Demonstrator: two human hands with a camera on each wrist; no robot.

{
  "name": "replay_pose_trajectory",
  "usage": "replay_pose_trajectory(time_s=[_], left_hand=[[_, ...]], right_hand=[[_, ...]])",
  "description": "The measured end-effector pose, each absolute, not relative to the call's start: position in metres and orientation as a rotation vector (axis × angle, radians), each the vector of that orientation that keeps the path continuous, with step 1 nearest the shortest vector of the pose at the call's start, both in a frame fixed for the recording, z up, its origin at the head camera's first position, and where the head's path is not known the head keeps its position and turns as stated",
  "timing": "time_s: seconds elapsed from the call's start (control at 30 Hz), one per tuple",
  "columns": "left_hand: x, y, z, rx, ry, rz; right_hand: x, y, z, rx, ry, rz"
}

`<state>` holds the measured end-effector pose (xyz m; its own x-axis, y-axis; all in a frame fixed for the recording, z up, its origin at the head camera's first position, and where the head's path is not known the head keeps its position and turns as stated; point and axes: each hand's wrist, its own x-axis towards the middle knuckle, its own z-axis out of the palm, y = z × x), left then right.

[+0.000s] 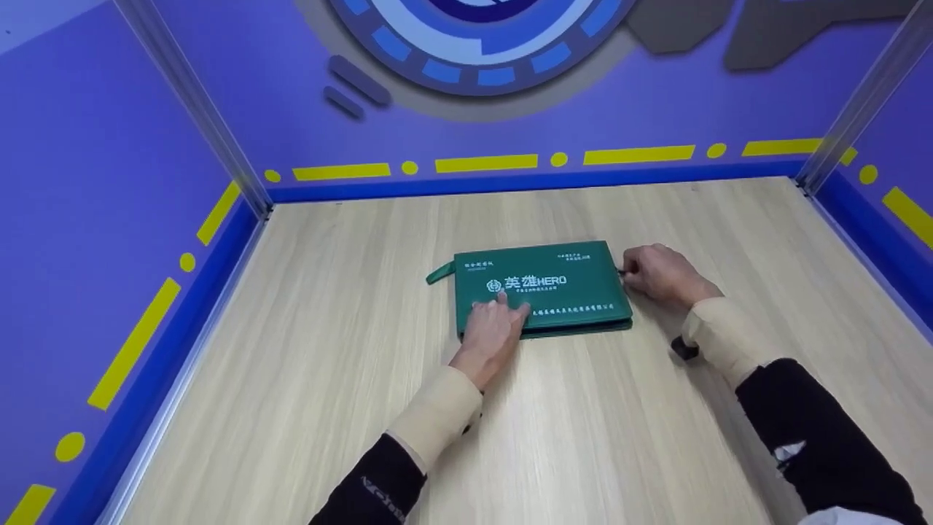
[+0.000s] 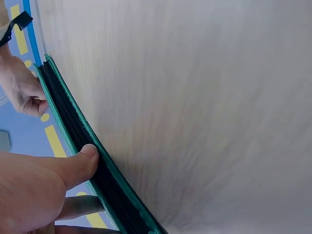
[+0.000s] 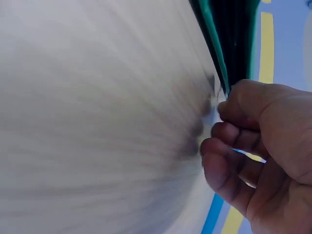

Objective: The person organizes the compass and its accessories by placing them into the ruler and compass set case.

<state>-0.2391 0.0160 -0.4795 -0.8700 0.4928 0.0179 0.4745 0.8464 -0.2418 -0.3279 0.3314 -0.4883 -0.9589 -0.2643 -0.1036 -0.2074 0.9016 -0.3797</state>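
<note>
A green zippered case [image 1: 543, 284] with white printing lies flat on the wooden table. My left hand [image 1: 492, 328] presses on the front part of its cover, fingers fairly straight. In the left wrist view the thumb [image 2: 83, 163] overlaps the black zipper [image 2: 68, 109] running along the case's near edge. At the right edge my right hand [image 1: 663, 273] has its fingers bent and pinches a small dark zipper pull [image 1: 621, 272]. From the right wrist the fingertips of that hand [image 3: 263, 131] meet right at the case's corner, mostly hiding the pull.
A green wrist strap [image 1: 440, 273] sticks out from the case's left side. The pale wooden table [image 1: 328, 350] is bordered by blue-purple panels [image 1: 408, 124] with yellow dashes at the back and both sides. Metal posts [image 1: 197, 102] stand at the corners.
</note>
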Motion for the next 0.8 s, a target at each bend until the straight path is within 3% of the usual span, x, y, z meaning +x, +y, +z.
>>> replay_pose_trajectory(time_s=[0.8], left_hand=[[-0.238,0.012,-0.479,-0.812,-2.907,0.322]], right_hand=[[-0.250,0.321,-0.477,-0.607,2.869,-0.249]])
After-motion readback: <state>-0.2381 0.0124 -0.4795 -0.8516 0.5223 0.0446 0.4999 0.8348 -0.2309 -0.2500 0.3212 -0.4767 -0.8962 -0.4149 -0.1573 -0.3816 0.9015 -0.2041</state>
